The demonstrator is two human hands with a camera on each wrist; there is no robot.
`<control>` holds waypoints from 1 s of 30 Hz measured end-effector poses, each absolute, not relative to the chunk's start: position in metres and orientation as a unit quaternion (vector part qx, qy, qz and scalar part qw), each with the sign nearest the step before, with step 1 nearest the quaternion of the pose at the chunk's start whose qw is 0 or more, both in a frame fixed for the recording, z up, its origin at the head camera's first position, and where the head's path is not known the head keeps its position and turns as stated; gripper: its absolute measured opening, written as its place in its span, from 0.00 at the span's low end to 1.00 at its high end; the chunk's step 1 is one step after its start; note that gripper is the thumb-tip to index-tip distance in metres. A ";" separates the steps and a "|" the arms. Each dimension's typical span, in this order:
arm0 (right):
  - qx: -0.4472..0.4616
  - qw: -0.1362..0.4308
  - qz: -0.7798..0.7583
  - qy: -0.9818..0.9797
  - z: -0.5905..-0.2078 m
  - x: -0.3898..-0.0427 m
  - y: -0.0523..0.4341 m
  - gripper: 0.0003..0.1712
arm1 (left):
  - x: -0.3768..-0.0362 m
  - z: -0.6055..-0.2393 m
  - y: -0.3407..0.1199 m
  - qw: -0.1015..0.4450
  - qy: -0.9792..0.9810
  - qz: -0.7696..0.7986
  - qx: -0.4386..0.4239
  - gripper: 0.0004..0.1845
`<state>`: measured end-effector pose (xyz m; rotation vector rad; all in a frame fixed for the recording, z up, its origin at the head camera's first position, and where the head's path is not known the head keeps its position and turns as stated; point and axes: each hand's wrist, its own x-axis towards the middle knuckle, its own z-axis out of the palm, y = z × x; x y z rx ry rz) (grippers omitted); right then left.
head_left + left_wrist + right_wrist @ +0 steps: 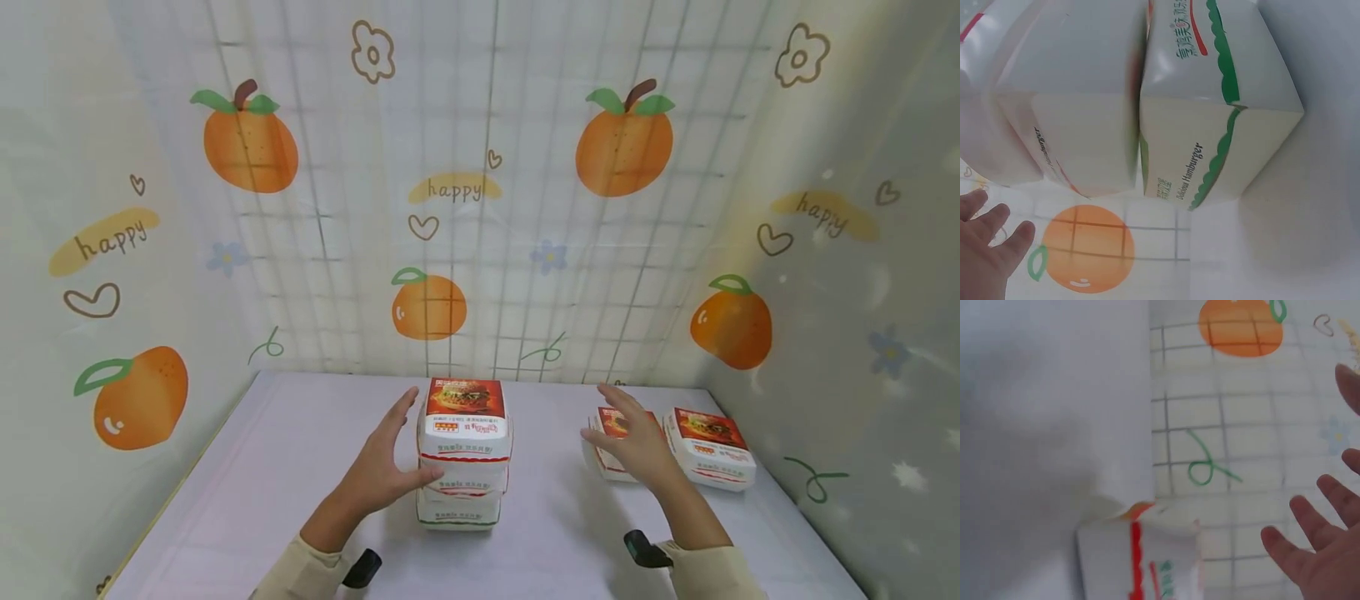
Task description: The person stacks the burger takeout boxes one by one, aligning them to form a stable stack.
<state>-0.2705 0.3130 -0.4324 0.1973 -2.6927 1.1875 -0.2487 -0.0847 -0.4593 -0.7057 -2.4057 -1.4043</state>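
A stack of three white burger boxes [465, 458] with a red burger picture on top stands mid-table. My left hand [386, 462] is open beside the stack's left side, fingers spread and thumb touching its front. In the left wrist view the green-trimmed bottom box [1216, 125] fills the frame, with my fingers [997, 237] at the lower left. My right hand [637, 446] is open and spread, held in front of a single box [603, 446] that it partly hides. A second single box [708, 447] lies just right of it. The right wrist view shows a red-trimmed box [1141, 565] and my fingers [1313, 553].
The pale table [285, 450] is enclosed on three sides by a curtain printed with oranges [427, 307] over a wire grid. The right wall [840, 400] stands close to the single boxes. A black wrist mount [645, 550] sits on each forearm.
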 end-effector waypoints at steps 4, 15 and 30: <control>0.018 0.074 0.385 -0.920 -0.442 -0.276 0.328 0.51 | -0.248 -0.456 -0.084 0.146 -0.831 -0.478 -0.244 0.55; -0.039 0.075 0.354 -0.931 -0.478 -0.283 0.356 0.50 | -0.244 -0.452 -0.084 0.150 -0.824 -0.482 -0.257 0.54; -0.012 0.036 0.373 -0.927 -0.491 -0.283 0.347 0.42 | -0.240 -0.451 -0.083 0.148 -0.826 -0.482 -0.251 0.54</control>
